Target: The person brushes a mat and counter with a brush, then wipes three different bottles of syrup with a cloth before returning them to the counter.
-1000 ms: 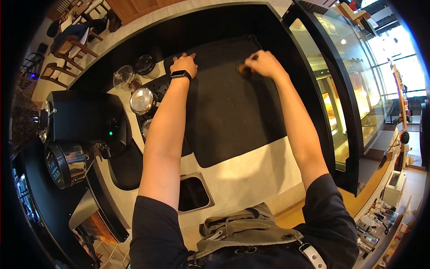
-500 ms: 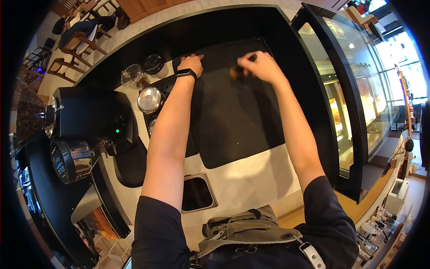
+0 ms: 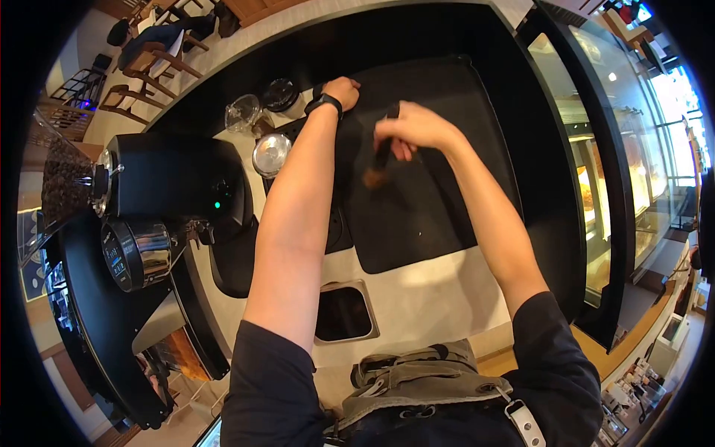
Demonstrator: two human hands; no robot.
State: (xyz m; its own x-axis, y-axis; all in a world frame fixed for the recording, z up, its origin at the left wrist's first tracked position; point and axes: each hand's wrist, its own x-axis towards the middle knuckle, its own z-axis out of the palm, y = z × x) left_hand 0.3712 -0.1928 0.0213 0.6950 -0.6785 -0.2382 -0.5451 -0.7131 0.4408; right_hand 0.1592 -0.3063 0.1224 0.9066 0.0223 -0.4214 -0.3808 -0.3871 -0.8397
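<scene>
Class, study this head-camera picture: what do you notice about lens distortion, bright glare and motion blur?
Head view: a fisheye lens bends the counter edges into curves and leaves black corners; daylight glares white through the windows at upper right; the brush in the right hand is smeared by motion blur, while the left hand, resting on the dark mat, looks sharper.

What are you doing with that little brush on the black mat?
A person at a café counter holds a small brush in the right hand, bristles down on the black mat. The left hand presses flat on the mat's far edge. Beside the left arm stand a coffee grinder and a shiny metal cup. A square hole sits in the white counter near the person.
</scene>
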